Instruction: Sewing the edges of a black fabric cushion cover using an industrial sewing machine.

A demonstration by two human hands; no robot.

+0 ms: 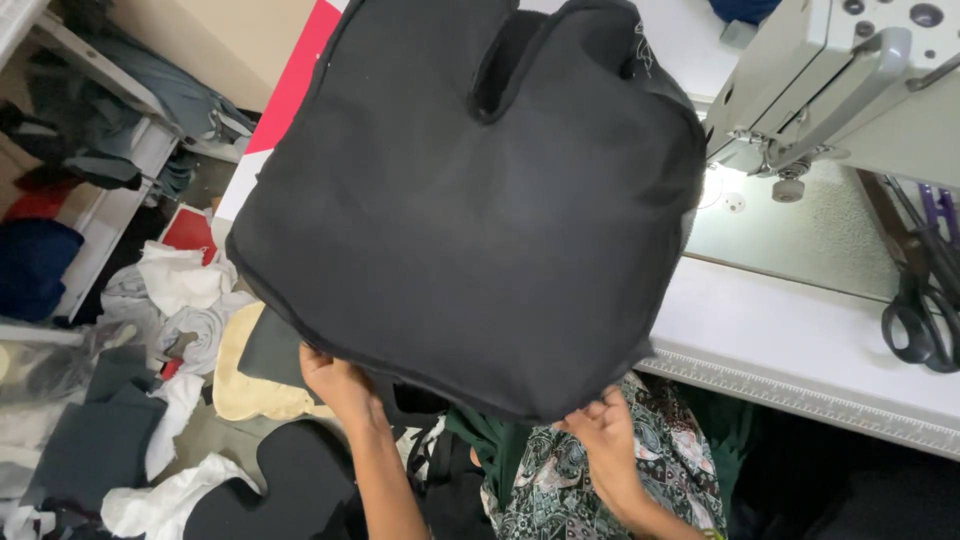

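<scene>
Both hands are holding up a black fabric bag [470,200] by its lower edge. The left hand [335,385] and right hand [600,430] are closing their fingers on the hem, fingertips mostly hidden behind cloth. Above them, the bag is covering much of the white bench [790,340] and sewing machine [850,80]; scissors [925,310] are lying far right, partly cut off.

No packages, labels, signs, screens visible

A sewing machine [850,80] stands on the white table [800,350]; black scissors [925,310] lie near its right edge.
</scene>
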